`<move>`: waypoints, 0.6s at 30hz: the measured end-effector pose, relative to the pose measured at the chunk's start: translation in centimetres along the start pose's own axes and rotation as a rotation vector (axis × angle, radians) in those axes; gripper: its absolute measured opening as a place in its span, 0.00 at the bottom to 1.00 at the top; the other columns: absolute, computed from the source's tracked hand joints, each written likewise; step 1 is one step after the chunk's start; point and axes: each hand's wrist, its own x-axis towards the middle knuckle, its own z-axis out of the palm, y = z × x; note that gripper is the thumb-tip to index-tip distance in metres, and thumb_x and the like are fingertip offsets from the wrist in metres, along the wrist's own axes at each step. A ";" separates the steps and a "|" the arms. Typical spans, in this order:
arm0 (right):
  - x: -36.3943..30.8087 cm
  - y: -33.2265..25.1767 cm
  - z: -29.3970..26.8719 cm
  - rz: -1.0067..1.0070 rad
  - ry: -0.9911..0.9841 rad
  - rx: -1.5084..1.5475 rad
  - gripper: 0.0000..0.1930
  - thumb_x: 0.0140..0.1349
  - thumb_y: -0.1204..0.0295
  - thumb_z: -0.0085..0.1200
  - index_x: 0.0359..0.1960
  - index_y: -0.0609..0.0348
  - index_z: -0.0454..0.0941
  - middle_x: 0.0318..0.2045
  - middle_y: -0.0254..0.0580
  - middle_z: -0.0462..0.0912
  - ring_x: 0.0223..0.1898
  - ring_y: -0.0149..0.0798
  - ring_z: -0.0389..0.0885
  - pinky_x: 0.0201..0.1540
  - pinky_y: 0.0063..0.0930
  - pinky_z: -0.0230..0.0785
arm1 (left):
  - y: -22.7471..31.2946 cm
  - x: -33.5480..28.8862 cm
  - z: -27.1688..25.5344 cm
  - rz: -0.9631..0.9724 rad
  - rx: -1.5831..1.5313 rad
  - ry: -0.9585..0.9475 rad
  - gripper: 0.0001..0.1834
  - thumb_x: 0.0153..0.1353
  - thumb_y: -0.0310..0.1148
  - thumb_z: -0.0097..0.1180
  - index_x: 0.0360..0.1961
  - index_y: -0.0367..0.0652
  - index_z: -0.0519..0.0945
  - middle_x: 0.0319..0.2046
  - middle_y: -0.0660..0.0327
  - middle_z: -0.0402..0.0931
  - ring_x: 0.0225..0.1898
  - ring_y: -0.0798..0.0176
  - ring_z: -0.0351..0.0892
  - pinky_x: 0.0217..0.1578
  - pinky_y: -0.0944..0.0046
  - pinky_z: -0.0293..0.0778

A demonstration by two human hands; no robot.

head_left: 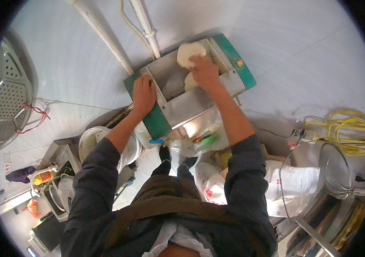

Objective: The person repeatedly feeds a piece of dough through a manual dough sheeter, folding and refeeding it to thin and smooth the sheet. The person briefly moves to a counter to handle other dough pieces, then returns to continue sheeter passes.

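- Machine: metal dough roller (pixel 193 106) with green ends, open trough (pixel 165 73) on top, standing against the wall.
- Dough, first piece (pixel 189 52): pale, flat, rounded; at the trough's far edge, toward its right end.
- Dough, second piece (pixel 189 81): partly hidden beneath the right hand, nearer the trough's near edge.
- Right hand (pixel 206 73): fingers curled over the first piece's lower edge; thumb hidden, so whether it pinches I cannot tell.
- Left hand (pixel 144 92): fingers close together, draped over the trough's left end; firmness of hold, cannot tell.
- Step in hand, by judgement: placing or gathering dough in the trough.
- Next move, by judgement: calls for guiding the dough flat, fingertips clear of any rollers.
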 end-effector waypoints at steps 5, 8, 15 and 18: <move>1.5 -4.0 -2.2 0.163 -0.824 -0.029 0.16 0.66 0.61 0.67 0.50 0.55 0.88 0.46 0.52 0.88 0.51 0.60 0.84 0.57 0.51 0.76 | -1.0 -0.6 -0.3 -0.019 0.026 -0.026 0.11 0.72 0.29 0.56 0.52 0.38 0.77 0.54 0.48 0.77 0.56 0.40 0.76 0.60 0.43 0.71; -3.5 -2.8 -4.5 0.271 -0.353 0.035 0.15 0.73 0.59 0.60 0.48 0.57 0.88 0.45 0.46 0.90 0.47 0.51 0.88 0.52 0.46 0.79 | -0.6 -0.6 0.1 -0.024 0.041 -0.063 0.11 0.72 0.29 0.55 0.53 0.38 0.77 0.56 0.48 0.77 0.57 0.40 0.75 0.62 0.43 0.70; -28.5 2.9 -2.8 1.508 0.288 0.875 0.20 0.81 0.61 0.50 0.59 0.69 0.78 0.55 0.50 0.84 0.48 0.46 0.86 0.52 0.35 0.81 | -0.2 -0.1 0.7 -0.085 0.063 -0.135 0.13 0.72 0.28 0.56 0.54 0.38 0.76 0.57 0.48 0.77 0.58 0.40 0.74 0.63 0.43 0.69; -29.5 2.3 4.3 1.729 0.573 1.684 0.25 0.81 0.60 0.49 0.70 0.64 0.69 0.66 0.49 0.77 0.62 0.49 0.79 0.62 0.41 0.80 | -0.7 0.1 0.4 -0.100 0.068 -0.157 0.13 0.71 0.27 0.56 0.55 0.38 0.76 0.57 0.47 0.77 0.58 0.39 0.74 0.63 0.43 0.68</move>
